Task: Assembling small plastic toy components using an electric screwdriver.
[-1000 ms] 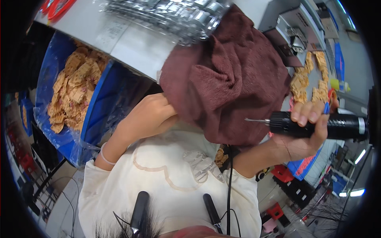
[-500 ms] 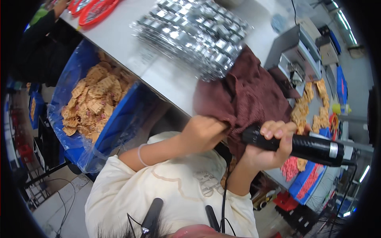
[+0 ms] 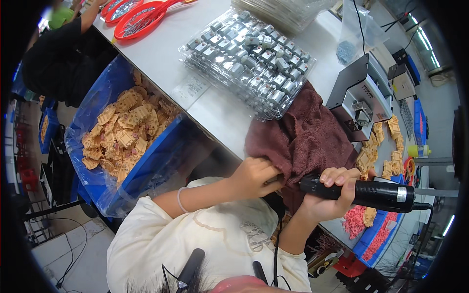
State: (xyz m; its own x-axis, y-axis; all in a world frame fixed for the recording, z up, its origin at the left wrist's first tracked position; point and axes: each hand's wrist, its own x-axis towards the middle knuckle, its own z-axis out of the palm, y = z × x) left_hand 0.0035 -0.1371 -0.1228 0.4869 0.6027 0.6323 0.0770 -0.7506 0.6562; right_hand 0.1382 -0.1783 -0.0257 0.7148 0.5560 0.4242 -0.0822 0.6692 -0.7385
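My right hand is wrapped round a black electric screwdriver with a cord at its right end. The tool lies nearly level, its front end pointing left at a brown towel. My left hand is closed at the towel's near left edge, its fingertips partly hidden, and I cannot make out what they hold. The towel drapes over the table edge. Just beyond it sits a stack of clear plastic trays filled with small silver motors.
Left of the table stands a blue bin heaped with tan plastic parts. A grey metal device stands to the right, near more tan parts and pink pieces. Red trays hold small metal pieces at the far left, near another person's arm.
The view has shifted, so the table and bin appear lower and further right. Both hands stay by the towel, and my right hand keeps hold of the screwdriver.
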